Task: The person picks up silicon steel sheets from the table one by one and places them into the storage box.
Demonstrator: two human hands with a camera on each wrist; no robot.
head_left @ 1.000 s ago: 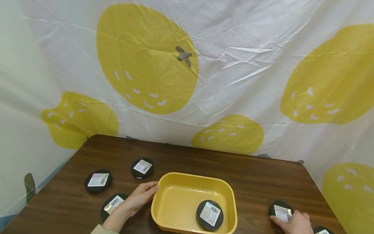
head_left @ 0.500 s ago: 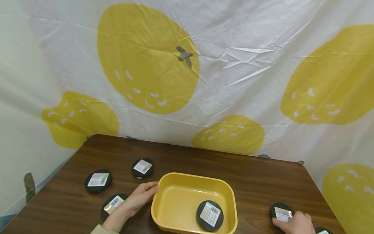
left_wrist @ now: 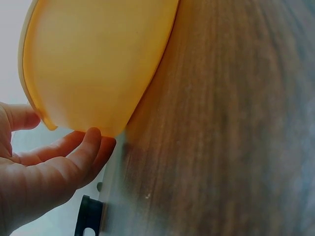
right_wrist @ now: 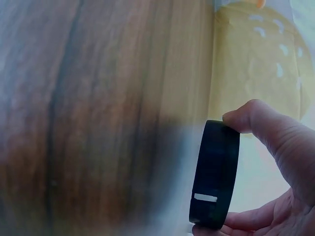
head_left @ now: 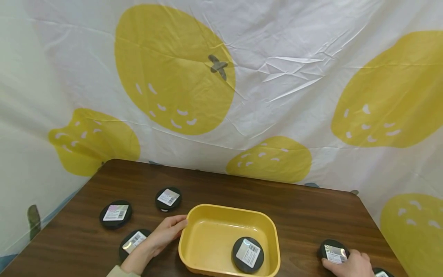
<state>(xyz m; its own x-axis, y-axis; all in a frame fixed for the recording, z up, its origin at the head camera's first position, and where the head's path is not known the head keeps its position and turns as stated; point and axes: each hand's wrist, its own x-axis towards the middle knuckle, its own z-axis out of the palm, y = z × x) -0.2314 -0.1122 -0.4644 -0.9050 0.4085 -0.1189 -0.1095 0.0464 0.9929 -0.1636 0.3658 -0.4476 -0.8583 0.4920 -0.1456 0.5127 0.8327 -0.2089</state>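
My left hand [head_left: 167, 232] grips the left end of a yellow rectangular tub [head_left: 200, 206]. In the left wrist view the thumb is at its rim and the fingers lie against its outer wall. Inside the tub, toward the right, lies a flat black disc with a white barcode label [head_left: 248, 255]. To the right, my right hand [head_left: 354, 264] pinches another labelled black disc [head_left: 333, 252] by its edge. The right wrist view shows that disc [right_wrist: 215, 172] side-on, between thumb and fingers, with a small white mark on its side.
On the left of the brown wooden table [head_left: 221, 188] are more labelled discs: one at the back [head_left: 168, 199], one farther left [head_left: 115, 214], and one partly behind my left forearm [head_left: 133, 244]. Another disc [head_left: 382, 273] sits beside my right hand. A lemon-print cloth [head_left: 277, 115] hangs behind.
My right hand and the disc it pinches have shifted slightly toward me. My left hand stays on the tub, and the other discs keep their places.
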